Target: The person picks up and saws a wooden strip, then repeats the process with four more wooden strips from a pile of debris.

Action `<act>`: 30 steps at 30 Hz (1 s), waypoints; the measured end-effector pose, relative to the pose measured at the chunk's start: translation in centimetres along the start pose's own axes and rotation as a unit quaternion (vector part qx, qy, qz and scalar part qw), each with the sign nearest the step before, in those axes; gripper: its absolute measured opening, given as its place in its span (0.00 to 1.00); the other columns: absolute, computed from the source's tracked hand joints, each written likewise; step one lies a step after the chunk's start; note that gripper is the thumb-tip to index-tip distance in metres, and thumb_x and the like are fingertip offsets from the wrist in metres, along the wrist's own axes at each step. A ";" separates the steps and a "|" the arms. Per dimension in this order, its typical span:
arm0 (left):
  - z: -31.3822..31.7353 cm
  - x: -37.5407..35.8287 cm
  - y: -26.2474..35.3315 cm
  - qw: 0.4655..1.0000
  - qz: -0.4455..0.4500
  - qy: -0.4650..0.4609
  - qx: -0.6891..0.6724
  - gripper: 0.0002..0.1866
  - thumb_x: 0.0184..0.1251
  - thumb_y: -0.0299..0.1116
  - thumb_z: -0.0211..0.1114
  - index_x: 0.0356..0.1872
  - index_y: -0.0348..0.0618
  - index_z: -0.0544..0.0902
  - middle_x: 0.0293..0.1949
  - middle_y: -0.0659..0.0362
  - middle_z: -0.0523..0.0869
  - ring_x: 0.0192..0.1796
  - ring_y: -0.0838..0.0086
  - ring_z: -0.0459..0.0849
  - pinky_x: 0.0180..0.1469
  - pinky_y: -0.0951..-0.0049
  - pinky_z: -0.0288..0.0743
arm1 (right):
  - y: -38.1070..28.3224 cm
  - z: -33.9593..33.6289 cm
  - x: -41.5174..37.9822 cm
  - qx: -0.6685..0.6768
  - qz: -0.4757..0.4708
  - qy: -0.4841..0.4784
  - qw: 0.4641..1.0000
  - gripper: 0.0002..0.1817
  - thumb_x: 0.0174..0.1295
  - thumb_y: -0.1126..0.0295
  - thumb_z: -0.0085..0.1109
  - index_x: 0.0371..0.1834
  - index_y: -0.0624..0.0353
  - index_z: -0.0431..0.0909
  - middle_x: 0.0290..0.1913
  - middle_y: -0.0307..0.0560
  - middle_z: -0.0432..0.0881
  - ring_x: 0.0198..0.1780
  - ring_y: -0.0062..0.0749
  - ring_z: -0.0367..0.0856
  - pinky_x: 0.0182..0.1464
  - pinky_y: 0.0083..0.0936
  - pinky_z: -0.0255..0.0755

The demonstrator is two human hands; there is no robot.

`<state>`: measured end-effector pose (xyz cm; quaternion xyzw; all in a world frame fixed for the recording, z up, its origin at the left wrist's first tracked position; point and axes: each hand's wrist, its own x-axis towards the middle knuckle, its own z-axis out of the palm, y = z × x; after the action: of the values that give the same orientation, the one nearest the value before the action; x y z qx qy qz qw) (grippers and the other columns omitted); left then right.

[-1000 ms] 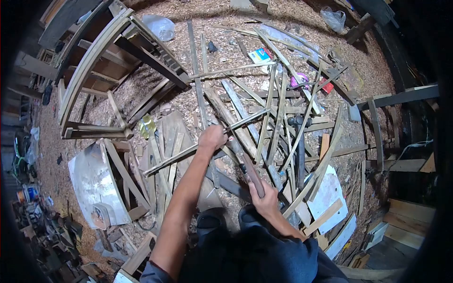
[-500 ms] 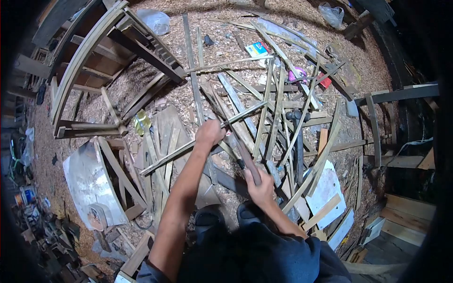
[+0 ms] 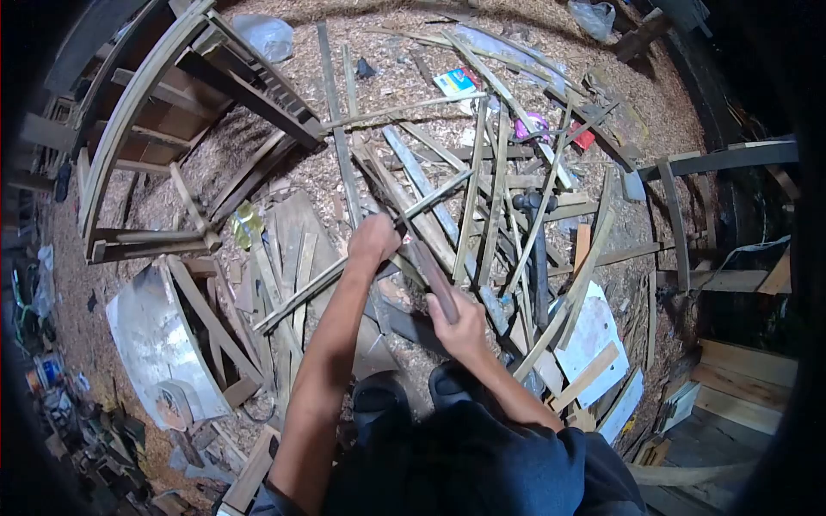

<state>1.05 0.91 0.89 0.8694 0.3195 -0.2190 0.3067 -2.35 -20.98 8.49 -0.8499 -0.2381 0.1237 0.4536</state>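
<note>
My left hand (image 3: 376, 241) is closed around a long, thin wooden strip (image 3: 314, 295), which slants from lower left to upper right. In my right hand (image 3: 459, 325) is the brown wooden handle of a tool (image 3: 430, 273), its fingers wrapped round the near end. The tool's narrow dark far end meets the strip just beside my left hand; its exact shape is hard to make out. Below the hands, a wide board (image 3: 301, 225) and many loose wooden strips lie across the wood chips.
A hammer (image 3: 538, 249) rests among strips on the right. A wooden frame (image 3: 142, 112) stands upper left, above a whitish panel (image 3: 168, 344). Stained white sheet (image 3: 589, 344), pink item (image 3: 532, 127) and blue-yellow packet (image 3: 456, 82) lie around. My feet (image 3: 379, 397) stand close by.
The view has shifted slightly, so the surroundings appear a little further left and higher. Both hands keep their grips, and the tool handle has moved slightly up and left in view.
</note>
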 end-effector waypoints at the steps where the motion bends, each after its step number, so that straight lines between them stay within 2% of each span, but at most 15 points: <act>1: 0.1 -0.3 -0.2 1.000 -0.004 -0.005 0.000 0.16 0.55 0.33 0.61 0.40 0.32 0.84 0.45 0.38 0.83 0.50 0.48 0.82 0.54 0.55 0.75 | -0.2 -1.1 -1.3 0.025 0.023 -0.014 0.999 0.09 0.61 0.70 0.60 0.36 0.67 0.81 0.19 0.51 0.77 0.21 0.27 0.78 0.26 0.27 0.70; 5: -0.9 -0.7 0.4 1.000 -0.012 -0.019 -0.009 0.16 0.54 0.34 0.61 0.39 0.31 0.84 0.45 0.38 0.83 0.50 0.48 0.82 0.54 0.55 0.75 | 0.3 -3.3 -4.6 0.045 -0.005 0.020 0.999 0.10 0.61 0.70 0.60 0.35 0.68 0.80 0.18 0.49 0.75 0.21 0.25 0.76 0.26 0.26 0.69; 7: -0.4 -0.4 0.4 1.000 -0.007 0.002 -0.004 0.17 0.53 0.35 0.61 0.39 0.30 0.84 0.45 0.37 0.83 0.50 0.48 0.82 0.54 0.55 0.75 | -0.4 -2.2 -2.3 0.050 0.062 -0.021 0.997 0.10 0.62 0.68 0.60 0.35 0.66 0.80 0.17 0.48 0.73 0.19 0.26 0.73 0.26 0.27 0.67; 9: 0.0 0.1 0.2 1.000 -0.002 0.011 -0.012 0.17 0.53 0.35 0.61 0.39 0.30 0.84 0.44 0.37 0.83 0.50 0.48 0.82 0.54 0.55 0.75 | -0.3 -0.5 1.8 0.044 0.075 -0.050 0.995 0.10 0.63 0.68 0.59 0.32 0.66 0.78 0.19 0.48 0.73 0.19 0.26 0.70 0.24 0.28 0.65; 12: 0.0 0.7 -0.4 1.000 0.004 -0.017 -0.009 0.16 0.53 0.34 0.61 0.37 0.30 0.84 0.43 0.38 0.83 0.50 0.48 0.82 0.55 0.56 0.75 | 0.1 -1.5 0.3 0.012 0.044 -0.064 0.997 0.10 0.62 0.68 0.60 0.37 0.65 0.81 0.20 0.50 0.75 0.21 0.25 0.73 0.26 0.27 0.67; 14: -0.2 0.7 -0.3 1.000 0.011 -0.002 -0.007 0.16 0.53 0.35 0.61 0.37 0.30 0.84 0.43 0.38 0.83 0.50 0.48 0.82 0.54 0.56 0.76 | -0.5 -4.5 -3.6 0.016 0.057 -0.058 0.997 0.15 0.62 0.66 0.61 0.48 0.62 0.82 0.28 0.61 0.81 0.29 0.45 0.86 0.31 0.29 0.75; 15: 0.1 0.6 -0.4 1.000 0.013 0.009 -0.006 0.17 0.54 0.35 0.61 0.37 0.30 0.84 0.43 0.38 0.83 0.50 0.48 0.82 0.54 0.55 0.76 | 0.4 -4.8 -4.8 0.058 0.023 -0.022 0.998 0.17 0.61 0.67 0.61 0.52 0.61 0.81 0.30 0.61 0.82 0.31 0.43 0.86 0.34 0.27 0.76; 17: -0.6 -0.6 0.1 1.000 -0.002 0.012 -0.012 0.17 0.54 0.36 0.61 0.37 0.30 0.84 0.43 0.37 0.83 0.49 0.48 0.82 0.54 0.55 0.76 | 0.9 -4.6 -3.4 0.035 0.069 -0.059 0.995 0.14 0.62 0.66 0.61 0.47 0.62 0.82 0.29 0.61 0.82 0.29 0.42 0.85 0.32 0.28 0.75; 19: 0.1 -0.8 0.5 1.000 -0.002 0.014 -0.014 0.17 0.55 0.37 0.62 0.38 0.31 0.84 0.43 0.37 0.83 0.49 0.48 0.82 0.53 0.55 0.76 | -0.1 -1.9 2.0 0.051 0.071 -0.073 0.993 0.13 0.63 0.63 0.60 0.36 0.65 0.81 0.22 0.59 0.77 0.21 0.48 0.78 0.26 0.34 0.70; 21: 0.9 0.7 -0.7 1.000 0.013 0.001 -0.006 0.18 0.55 0.38 0.62 0.39 0.31 0.84 0.43 0.36 0.83 0.49 0.48 0.82 0.53 0.54 0.76 | 0.0 0.5 4.8 0.022 0.079 -0.085 0.993 0.15 0.63 0.62 0.60 0.40 0.65 0.81 0.21 0.62 0.75 0.22 0.52 0.78 0.27 0.35 0.70; 23: 0.9 0.6 -1.4 0.999 0.034 0.024 -0.008 0.19 0.55 0.38 0.62 0.36 0.26 0.82 0.39 0.33 0.82 0.46 0.44 0.82 0.50 0.55 0.77 | 0.2 -0.5 1.8 0.038 0.058 -0.062 0.996 0.12 0.63 0.66 0.59 0.33 0.66 0.80 0.18 0.50 0.75 0.21 0.23 0.71 0.26 0.28 0.67; 25: 0.1 0.9 -1.0 0.999 0.044 0.002 -0.017 0.19 0.55 0.38 0.61 0.36 0.25 0.82 0.38 0.32 0.82 0.46 0.44 0.82 0.49 0.55 0.77 | 0.0 -2.5 -2.4 0.058 0.011 0.032 0.998 0.10 0.63 0.68 0.58 0.39 0.64 0.83 0.21 0.49 0.79 0.24 0.25 0.78 0.29 0.25 0.71; 28: 0.4 0.4 -0.8 1.000 0.017 0.020 -0.016 0.18 0.53 0.37 0.62 0.37 0.29 0.84 0.41 0.35 0.83 0.47 0.46 0.83 0.52 0.54 0.76 | 0.5 -3.8 -2.7 0.053 0.022 -0.005 0.998 0.11 0.63 0.70 0.57 0.43 0.63 0.84 0.23 0.48 0.82 0.28 0.26 0.82 0.32 0.23 0.73; 29: 1.0 0.1 -0.6 0.999 0.023 0.031 -0.014 0.18 0.53 0.37 0.62 0.37 0.29 0.84 0.40 0.35 0.83 0.46 0.46 0.83 0.51 0.53 0.76 | 0.5 -3.1 -1.0 0.049 0.073 -0.054 0.995 0.12 0.61 0.65 0.61 0.40 0.63 0.83 0.26 0.57 0.81 0.27 0.48 0.83 0.29 0.33 0.73; 30: 1.8 0.9 -1.2 0.999 0.024 0.030 -0.033 0.18 0.53 0.39 0.63 0.35 0.29 0.84 0.38 0.35 0.83 0.45 0.46 0.84 0.50 0.52 0.76 | 1.1 -1.2 2.0 0.050 0.074 -0.075 0.993 0.12 0.61 0.64 0.60 0.35 0.64 0.82 0.23 0.58 0.79 0.25 0.49 0.81 0.28 0.33 0.72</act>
<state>0.49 0.82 -1.43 0.8723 0.3149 -0.1751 0.3305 0.17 -21.34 8.22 -0.8300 -0.2010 0.2321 0.4657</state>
